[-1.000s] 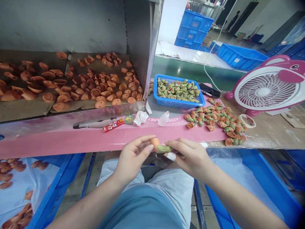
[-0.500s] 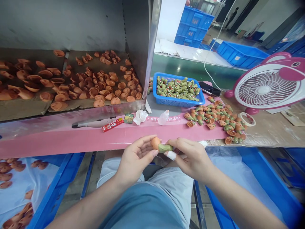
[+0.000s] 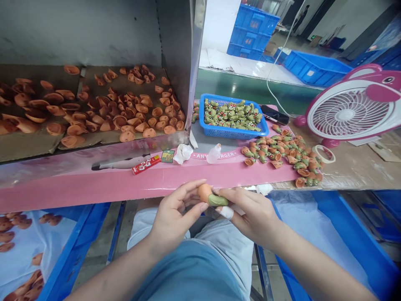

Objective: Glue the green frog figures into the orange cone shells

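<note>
Over my lap, in front of the pink table edge, both hands grip one small orange-and-green figurine (image 3: 218, 200). My left hand (image 3: 178, 211) has fingers and thumb closed around its orange clay end (image 3: 204, 192). My right hand (image 3: 250, 211), with white tape (image 3: 226, 212) on the thumb, pinches the green end. Beyond the hands, several similar orange-and-green figurines (image 3: 278, 146) lie on the table's right part. A blue basket (image 3: 233, 133) of green figures stands behind them. A small clear squeeze bottle (image 3: 214, 154) lies beside crumpled white tissue (image 3: 183, 154).
To the left, a metal booth with a cardboard floor (image 3: 90, 144) holds many orange clay pieces (image 3: 115, 113). A pink-and-white fan (image 3: 347, 113), a tape roll (image 3: 324, 154) and a phone (image 3: 275, 114) stand or lie at right. Blue crates (image 3: 78, 242) flank my legs.
The figurine has tilted slightly, its green end now pointing lower right. Both hands keep their hold with small finger shifts. The whole view has shifted a little.
</note>
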Available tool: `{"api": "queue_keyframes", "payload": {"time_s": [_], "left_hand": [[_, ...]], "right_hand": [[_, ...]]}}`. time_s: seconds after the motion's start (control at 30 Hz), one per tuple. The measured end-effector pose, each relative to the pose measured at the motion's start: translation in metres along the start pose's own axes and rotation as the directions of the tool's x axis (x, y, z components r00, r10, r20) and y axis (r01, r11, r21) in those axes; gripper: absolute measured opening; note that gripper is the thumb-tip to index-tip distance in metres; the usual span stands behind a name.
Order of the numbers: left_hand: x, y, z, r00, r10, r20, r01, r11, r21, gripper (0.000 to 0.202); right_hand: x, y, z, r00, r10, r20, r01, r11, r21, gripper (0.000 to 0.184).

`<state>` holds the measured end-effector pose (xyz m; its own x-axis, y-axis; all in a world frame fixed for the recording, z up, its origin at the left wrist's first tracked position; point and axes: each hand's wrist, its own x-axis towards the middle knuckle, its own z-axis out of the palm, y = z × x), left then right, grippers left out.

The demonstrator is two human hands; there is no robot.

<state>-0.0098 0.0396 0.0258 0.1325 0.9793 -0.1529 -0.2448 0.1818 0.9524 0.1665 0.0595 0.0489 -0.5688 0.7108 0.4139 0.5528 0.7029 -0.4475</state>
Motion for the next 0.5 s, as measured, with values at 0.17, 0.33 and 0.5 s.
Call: {"api": "queue_keyframes", "payload": {"time_s": [0.17, 0.33, 0.5], "left_hand": [[-0.0008, 0.0005, -0.0005, 0.999, 0.001, 0.052, -0.002, 1.000, 0.017, 0.039], [-0.0007, 0.0013, -0.0001, 0.998, 0.034, 0.059, -0.035, 0.999, 0.028, 0.032], [-0.0007, 0.0049, 0.0040, 0.996, 0.088, 0.033, -0.089, 0.995, 0.036, 0.032]], "right_hand": [[-0.0004, -0.0003, 0.0013, 1.000, -0.007, -0.015, 0.008, 0.998, 0.059, 0.019], [0.0023, 0.0024, 0.0022, 0.999, -0.033, 0.018, 0.032, 0.999, 0.004, 0.019], [0.0067, 0.0051, 0.0037, 0.994, -0.035, 0.100, 0.044, 0.995, -0.089, 0.041]]}}
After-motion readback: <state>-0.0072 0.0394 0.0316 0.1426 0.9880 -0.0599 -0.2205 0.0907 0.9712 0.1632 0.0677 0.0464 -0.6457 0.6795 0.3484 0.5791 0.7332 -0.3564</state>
